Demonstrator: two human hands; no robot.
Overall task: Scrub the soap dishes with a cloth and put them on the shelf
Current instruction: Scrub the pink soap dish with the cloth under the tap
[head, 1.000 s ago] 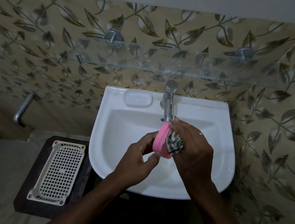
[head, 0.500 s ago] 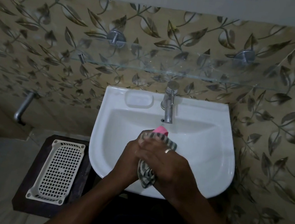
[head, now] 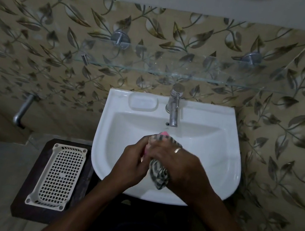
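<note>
Scrubbing in progress: my left hand (head: 132, 162) clasps pink soap dish (head: 163, 133), right hand (head: 177, 166) presses striped cloth (head: 158, 174) on it over sink (head: 227, 161); glass shelf (head: 176, 66) bare, cream dish (head: 57, 177) untouched.

Glossy white sink (head: 223, 148), glass shelf (head: 176, 66)

Both hands (head: 161, 163) around cloth-wrapped pink dish (head: 164, 133)

A white wall-hung basin (head: 229, 159) with a chrome tap (head: 174, 107) is set against leaf-patterned tiles (head: 37, 44), a cream perforated plastic tray (head: 57, 176) is laid on a dark wooden stool (head: 29, 209) beside it.
</note>
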